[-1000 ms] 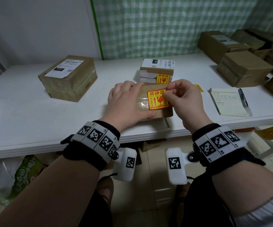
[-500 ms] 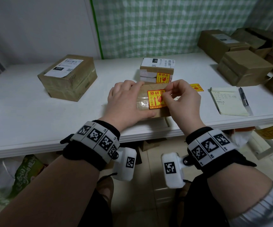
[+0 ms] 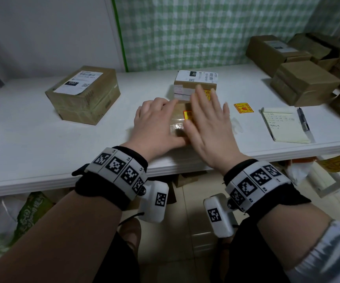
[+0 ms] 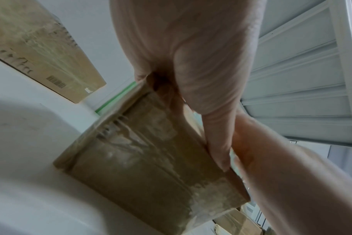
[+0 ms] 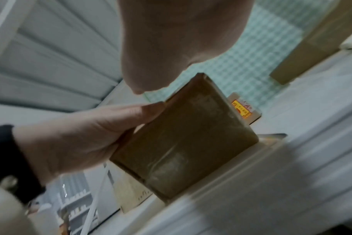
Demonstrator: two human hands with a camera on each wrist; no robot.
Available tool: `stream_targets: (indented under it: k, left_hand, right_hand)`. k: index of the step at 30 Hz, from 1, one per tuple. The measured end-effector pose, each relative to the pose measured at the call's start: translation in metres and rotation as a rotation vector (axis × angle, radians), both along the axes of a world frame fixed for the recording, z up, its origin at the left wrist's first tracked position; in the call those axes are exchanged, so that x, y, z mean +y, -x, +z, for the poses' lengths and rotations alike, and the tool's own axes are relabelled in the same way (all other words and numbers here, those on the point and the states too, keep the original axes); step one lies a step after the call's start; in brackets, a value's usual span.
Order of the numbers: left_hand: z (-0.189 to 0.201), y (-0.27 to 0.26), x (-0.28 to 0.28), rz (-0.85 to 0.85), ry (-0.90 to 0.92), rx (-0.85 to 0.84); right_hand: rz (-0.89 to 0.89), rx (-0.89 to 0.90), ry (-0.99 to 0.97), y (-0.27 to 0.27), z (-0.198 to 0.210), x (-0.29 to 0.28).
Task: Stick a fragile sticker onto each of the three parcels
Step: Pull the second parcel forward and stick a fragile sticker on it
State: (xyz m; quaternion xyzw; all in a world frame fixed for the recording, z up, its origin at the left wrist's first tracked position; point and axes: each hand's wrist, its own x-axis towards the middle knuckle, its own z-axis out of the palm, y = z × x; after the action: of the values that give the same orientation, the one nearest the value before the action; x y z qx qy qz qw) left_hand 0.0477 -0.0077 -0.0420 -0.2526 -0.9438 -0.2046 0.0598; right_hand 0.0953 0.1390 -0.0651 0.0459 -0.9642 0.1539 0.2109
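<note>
1. The left hand (image 3: 154, 121) grips the near parcel (image 3: 177, 113), mid-frame at the table (image 3: 42, 150) front edge. The right hand (image 3: 208, 127) lies flat over the sticker (image 3: 187, 115), fingers straight, holding nothing.
2. Risks: a hasty rub could crease the sticker or leave an edge lifting, and a slack grip could let the parcel slide off.
3. The left parcel (image 3: 83, 97), upper left, shows no sticker; a spare sticker (image 3: 243, 108) lies right of centre.
4. Readable: "032" on the left parcel and "02" on the far parcel (image 3: 195, 77). The sticker print is blurred.

bare table (image 3: 32, 144) left, notepad (image 3: 283, 127) right, rear parcel (image 3: 195, 78) seemingly close
</note>
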Motion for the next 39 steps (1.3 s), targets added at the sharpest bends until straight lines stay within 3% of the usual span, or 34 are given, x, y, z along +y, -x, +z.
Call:
stream_targets:
  k: [3,14,29,34,39]
  left_hand:
    - [0.002,0.002,-0.004,-0.04,0.011,-0.025]
    - [0.008,0.007,-0.015,-0.12,0.01,-0.081]
    - [0.009,0.015,-0.023,-0.187,0.036,-0.079]
    - [0.009,0.017,-0.024,-0.199,0.027,-0.075]
    - [0.005,0.017,-0.023,-0.198,0.021,-0.057]
  right_hand:
    - [-0.009,-0.077,-0.141,0.002,-0.006,-0.002]
    - [-0.153,-0.109,-0.158,0.001,-0.002,0.01]
    - [-0.035,-0.156,-0.283,0.008,0.002,-0.018]
    - [0.058,-0.167,-0.254,0.006,0.007,-0.024]
    - [0.029,-0.133,-0.226,0.011,0.001,-0.029]
